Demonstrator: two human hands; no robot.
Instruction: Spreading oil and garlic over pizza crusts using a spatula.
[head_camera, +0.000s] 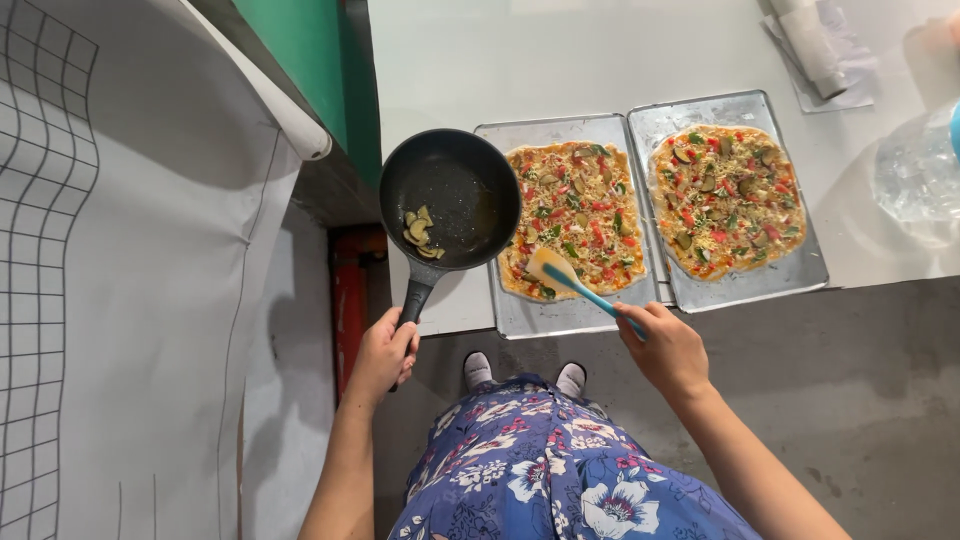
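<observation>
Left hand (383, 352) clamps the black pan (450, 199) by its handle beside the near pizza (576, 217), likely hefty, while right hand (665, 345) grips the light, flexible spatula (572, 281).

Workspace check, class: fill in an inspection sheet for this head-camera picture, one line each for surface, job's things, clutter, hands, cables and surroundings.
Surface: pale counter.
Job's things: black frying pan with a few vegetable slices; near pizza and far pizza, each on a metal tray.
Clutter: rolled paper; clear plastic bottle.
Hands: left hand grips the pan handle; right hand holds a spatula over the near pizza.
Cables: nothing seen.
Surroundings: grey floor; green wall panel; gridded sheet.
</observation>
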